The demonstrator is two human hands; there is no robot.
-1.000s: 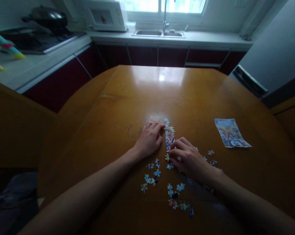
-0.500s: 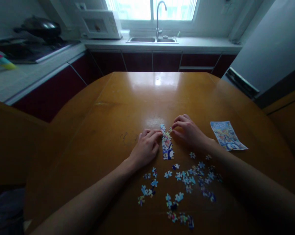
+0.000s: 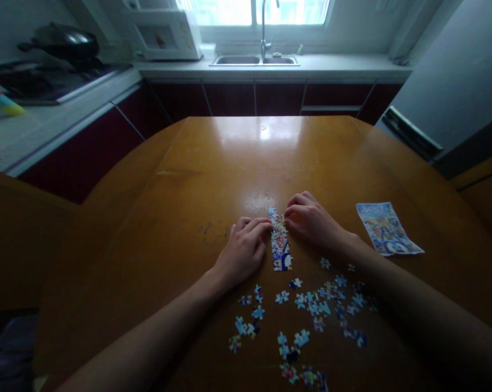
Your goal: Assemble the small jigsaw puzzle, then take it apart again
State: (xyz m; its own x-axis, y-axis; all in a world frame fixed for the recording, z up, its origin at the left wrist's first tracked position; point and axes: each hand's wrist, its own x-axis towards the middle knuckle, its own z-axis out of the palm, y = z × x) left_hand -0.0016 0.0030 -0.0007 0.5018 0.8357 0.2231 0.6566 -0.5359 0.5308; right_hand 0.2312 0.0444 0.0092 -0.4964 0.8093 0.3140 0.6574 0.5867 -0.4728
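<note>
A narrow strip of joined jigsaw pieces [image 3: 280, 247] lies on the wooden table, running away from me. My left hand [image 3: 246, 244] rests flat beside it, fingers stretched out and their tips touching its left edge. On the other side, my right hand [image 3: 311, 219] is closed in a pinch on a small puzzle piece [image 3: 282, 219] at the strip's upper right edge. The fingertips partly hide that piece, so I cannot tell whether it is fully seated. Several loose puzzle pieces [image 3: 313, 302] are scattered nearer to me, below both hands.
A creased picture sheet [image 3: 387, 228] lies right of my right forearm. Loose pieces [image 3: 246, 326] also lie near my left forearm. Beyond the table [image 3: 229, 158] stand a counter with a sink [image 3: 237, 60], a microwave [image 3: 166, 35] and a stove with a dark pan [image 3: 68, 41].
My right fingers have moved slightly left, bringing the pinched piece against the strip's right edge. My left hand stays in place. The whole view has shifted a little.
</note>
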